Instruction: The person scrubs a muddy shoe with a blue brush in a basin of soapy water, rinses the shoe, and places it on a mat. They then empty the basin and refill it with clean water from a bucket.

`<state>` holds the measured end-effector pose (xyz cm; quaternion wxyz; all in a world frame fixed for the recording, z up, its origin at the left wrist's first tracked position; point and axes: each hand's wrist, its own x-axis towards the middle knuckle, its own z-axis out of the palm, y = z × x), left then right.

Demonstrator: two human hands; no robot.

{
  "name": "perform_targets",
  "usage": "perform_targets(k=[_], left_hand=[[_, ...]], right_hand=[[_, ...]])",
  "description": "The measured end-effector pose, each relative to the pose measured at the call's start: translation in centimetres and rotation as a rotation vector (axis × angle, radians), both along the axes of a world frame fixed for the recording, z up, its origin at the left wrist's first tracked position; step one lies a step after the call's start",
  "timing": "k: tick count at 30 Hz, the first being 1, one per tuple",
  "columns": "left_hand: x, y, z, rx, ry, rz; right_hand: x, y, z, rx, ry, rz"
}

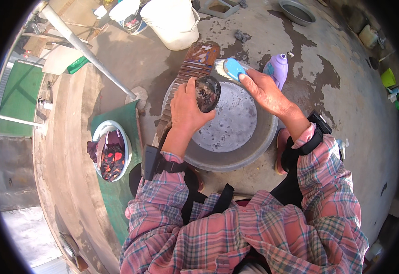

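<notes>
My left hand (189,111) grips a dark, wet, rounded item (208,93) that looks like a shoe; my fingers hide part of it. It is held over a wide metal basin (233,161) of grey, sudsy water (232,120). In my right hand (266,89) is a blue scrub brush (233,69), its white bristles turned left, above the far rim and a little apart from the dark item. A wooden washboard (192,65) leans across the basin's left side, beside my left hand. Just beyond my right hand stands a purple plastic bottle (278,68).
At left, a pale basin of clothes (128,150) sits on a green mat (136,132). A white bucket (173,25) stands ahead, near a grey tray (219,8) and another metal basin (297,13). A metal pole (90,51) slants down at left beside concrete steps (72,137).
</notes>
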<state>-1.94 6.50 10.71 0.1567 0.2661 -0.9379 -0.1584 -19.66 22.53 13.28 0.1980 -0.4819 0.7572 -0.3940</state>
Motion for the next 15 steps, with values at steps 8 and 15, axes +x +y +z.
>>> perform_targets(k=[8,15], left_hand=[[-0.2,2.4,0.3,-0.181,-0.142,-0.182],[0.1,1.8,0.4,-0.049,-0.055,-0.069]], right_hand=[[-0.1,-0.8,0.1,0.103,0.195,-0.100],[-0.7,0.0,-0.6,0.138,0.066,0.086]])
